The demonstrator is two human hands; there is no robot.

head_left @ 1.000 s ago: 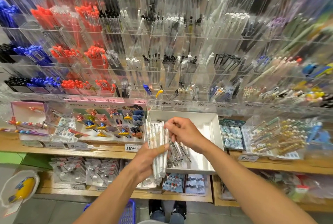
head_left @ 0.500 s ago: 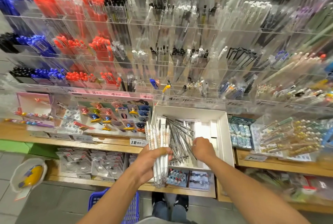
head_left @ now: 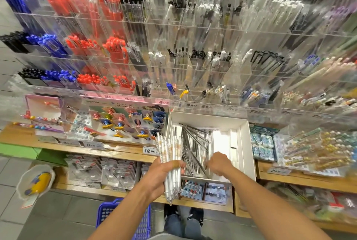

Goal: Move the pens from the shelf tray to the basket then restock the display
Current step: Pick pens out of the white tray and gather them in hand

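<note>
While left hand [head_left: 164,172] grips pens [head_left: 170,149]; right hand [head_left: 219,163] in tray [head_left: 245,143]

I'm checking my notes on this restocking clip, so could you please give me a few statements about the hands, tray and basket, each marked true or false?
1. The left hand grips a bundle of white pens. True.
2. The right hand rests in the blue basket. False: it reaches into the white tray.
3. The tray holds no more pens. False: silver pens lie in it.
4. The basket sits on the floor below the shelf. True.
</note>
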